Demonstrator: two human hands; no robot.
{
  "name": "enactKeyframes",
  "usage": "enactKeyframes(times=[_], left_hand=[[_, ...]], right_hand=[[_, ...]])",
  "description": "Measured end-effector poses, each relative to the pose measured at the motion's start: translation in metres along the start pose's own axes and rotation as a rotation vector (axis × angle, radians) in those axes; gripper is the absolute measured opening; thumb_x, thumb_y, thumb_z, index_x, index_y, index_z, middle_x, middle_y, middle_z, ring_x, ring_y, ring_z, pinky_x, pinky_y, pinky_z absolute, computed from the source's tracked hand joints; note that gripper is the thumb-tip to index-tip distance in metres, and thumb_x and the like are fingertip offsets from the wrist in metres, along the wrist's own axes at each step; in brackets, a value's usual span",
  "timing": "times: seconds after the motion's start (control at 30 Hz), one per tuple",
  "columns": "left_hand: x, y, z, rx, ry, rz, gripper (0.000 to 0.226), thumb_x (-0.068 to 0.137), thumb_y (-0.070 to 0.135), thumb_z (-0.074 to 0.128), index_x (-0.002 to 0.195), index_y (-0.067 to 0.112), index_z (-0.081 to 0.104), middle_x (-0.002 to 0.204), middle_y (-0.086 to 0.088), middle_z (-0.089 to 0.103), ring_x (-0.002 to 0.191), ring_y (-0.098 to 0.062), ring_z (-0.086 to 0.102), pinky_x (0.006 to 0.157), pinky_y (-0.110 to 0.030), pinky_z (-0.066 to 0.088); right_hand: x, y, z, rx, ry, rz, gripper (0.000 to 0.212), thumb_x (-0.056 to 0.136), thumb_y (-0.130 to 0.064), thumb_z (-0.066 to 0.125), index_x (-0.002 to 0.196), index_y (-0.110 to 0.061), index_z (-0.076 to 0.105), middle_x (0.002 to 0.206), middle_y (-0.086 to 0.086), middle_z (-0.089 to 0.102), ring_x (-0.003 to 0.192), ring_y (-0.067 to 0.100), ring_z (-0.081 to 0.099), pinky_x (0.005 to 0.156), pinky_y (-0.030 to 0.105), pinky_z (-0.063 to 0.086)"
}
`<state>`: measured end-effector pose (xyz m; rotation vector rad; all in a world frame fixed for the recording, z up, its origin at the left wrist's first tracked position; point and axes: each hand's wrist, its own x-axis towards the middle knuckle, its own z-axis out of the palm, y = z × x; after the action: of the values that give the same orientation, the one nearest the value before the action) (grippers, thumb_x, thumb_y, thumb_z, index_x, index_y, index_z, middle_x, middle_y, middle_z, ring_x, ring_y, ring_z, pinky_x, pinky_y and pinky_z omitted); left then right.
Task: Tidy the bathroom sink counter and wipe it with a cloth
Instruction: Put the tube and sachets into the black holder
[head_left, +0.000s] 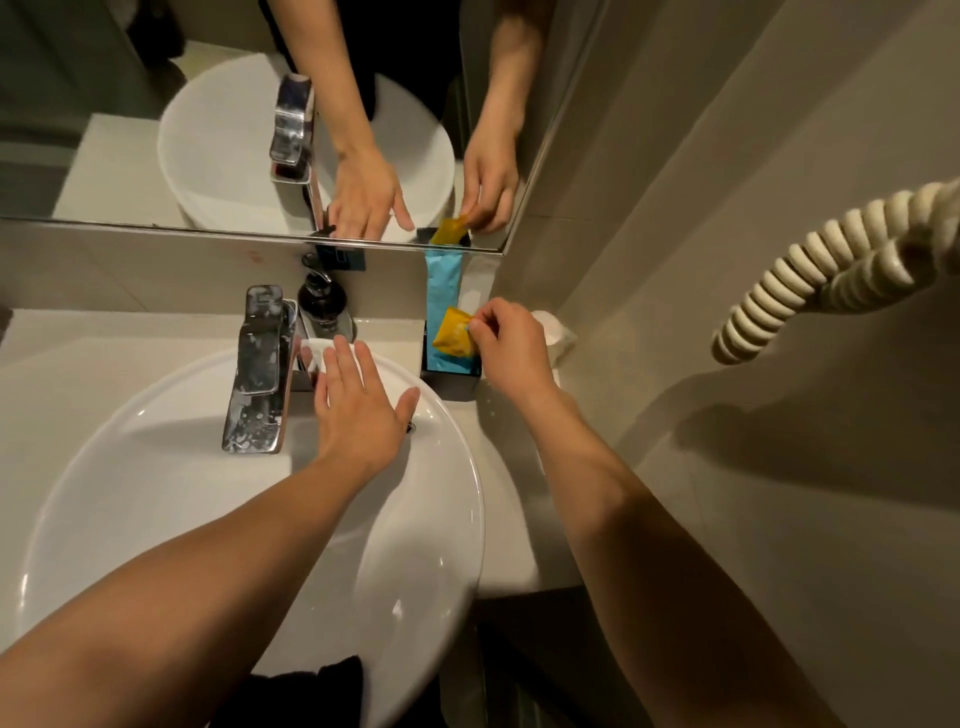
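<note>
no readable text, labels or numbers anywhere

Basin (156, 493) on counter (47, 364); tap (260, 364) at its back rim, pump bottle (322, 301) behind tap, box (449, 371) right of basin, mirror (130, 130) behind all.

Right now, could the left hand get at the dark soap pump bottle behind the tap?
Probably yes. The left hand lies flat over the basin's back rim, and the soap pump bottle stands just beyond its fingertips, with only a white cloth between; the tap is off to the side.
</note>
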<state>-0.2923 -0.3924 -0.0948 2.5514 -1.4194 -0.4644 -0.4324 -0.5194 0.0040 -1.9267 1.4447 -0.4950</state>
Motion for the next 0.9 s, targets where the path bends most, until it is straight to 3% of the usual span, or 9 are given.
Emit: enactKeyframes(times=[0.1, 0.2, 0.33, 0.43, 0.63, 0.77, 0.9], left_hand=[[0.0, 0.0, 0.001, 0.005, 0.011, -0.008, 0.093, 0.099, 0.066, 0.028, 0.161, 0.006, -0.005, 0.17, -0.018, -0.011, 0.157, -0.033, -0.008, 0.126, -0.049, 0.004], [0.0, 0.0, 0.002, 0.018, 0.022, -0.013, 0.093, 0.099, 0.068, 0.026, 0.161, 0.006, -0.004, 0.17, -0.019, -0.01, 0.157, -0.033, -0.007, 0.126, -0.05, 0.005], [0.0, 0.001, 0.002, 0.024, 0.022, -0.017, 0.093, 0.099, 0.068, 0.025, 0.161, 0.006, -0.005, 0.17, -0.019, -0.01, 0.157, -0.033, -0.008, 0.126, -0.049, 0.004], [0.0, 0.001, 0.002, 0.027, 0.027, -0.015, 0.092, 0.099, 0.068, 0.025, 0.161, 0.005, -0.004, 0.17, -0.019, -0.009, 0.157, -0.033, -0.008, 0.126, -0.048, 0.003], [0.002, -0.001, 0.003, 0.01, 0.021, -0.014, 0.093, 0.099, 0.068, 0.029, 0.161, 0.007, -0.004, 0.17, -0.017, -0.011, 0.158, -0.031, -0.009, 0.125, -0.047, 0.001], [0.003, -0.001, 0.001, 0.0, -0.023, -0.012, 0.093, 0.099, 0.068, 0.028, 0.161, 0.009, -0.007, 0.17, -0.016, -0.015, 0.157, -0.03, -0.013, 0.126, -0.047, 0.0], [0.003, -0.005, -0.019, -0.114, -0.129, 0.023, 0.092, 0.099, 0.068, 0.03, 0.161, 0.015, -0.013, 0.168, -0.013, -0.025, 0.155, -0.029, -0.021, 0.127, -0.049, -0.003]], right_hand=[[-0.001, 0.015, 0.016, -0.113, -0.072, 0.02, 0.014, 0.1, -0.017, 0.056, 0.086, -0.015, 0.061, 0.1, 0.011, 0.061, 0.088, 0.023, 0.053, 0.068, 0.025, 0.033], [-0.004, 0.025, 0.026, -0.165, -0.075, 0.058, 0.016, 0.102, -0.021, 0.055, 0.097, -0.011, 0.067, 0.109, 0.01, 0.053, 0.092, 0.021, 0.05, 0.078, 0.028, 0.037], [-0.006, 0.029, 0.035, -0.247, -0.07, 0.079, 0.022, 0.103, -0.027, 0.056, 0.104, -0.011, 0.071, 0.116, 0.008, 0.049, 0.096, 0.02, 0.053, 0.082, 0.034, 0.053], [-0.002, 0.029, 0.039, -0.271, -0.05, 0.102, 0.021, 0.098, -0.027, 0.062, 0.101, -0.01, 0.075, 0.117, 0.007, 0.051, 0.1, 0.022, 0.06, 0.079, 0.036, 0.059], [0.019, 0.026, 0.046, -0.258, -0.081, 0.292, 0.016, 0.084, -0.019, 0.075, 0.094, -0.007, 0.076, 0.106, 0.013, 0.07, 0.093, 0.03, 0.07, 0.057, 0.026, 0.044], [0.026, 0.02, 0.044, -0.338, -0.101, 0.348, 0.028, 0.084, -0.021, 0.08, 0.109, -0.013, 0.073, 0.107, 0.006, 0.072, 0.094, 0.027, 0.07, 0.061, 0.032, 0.049], [0.011, 0.008, 0.026, -0.307, -0.057, 0.229, 0.006, 0.087, -0.018, 0.075, 0.092, -0.016, 0.078, 0.098, 0.005, 0.074, 0.086, 0.023, 0.07, 0.062, 0.029, 0.045]])
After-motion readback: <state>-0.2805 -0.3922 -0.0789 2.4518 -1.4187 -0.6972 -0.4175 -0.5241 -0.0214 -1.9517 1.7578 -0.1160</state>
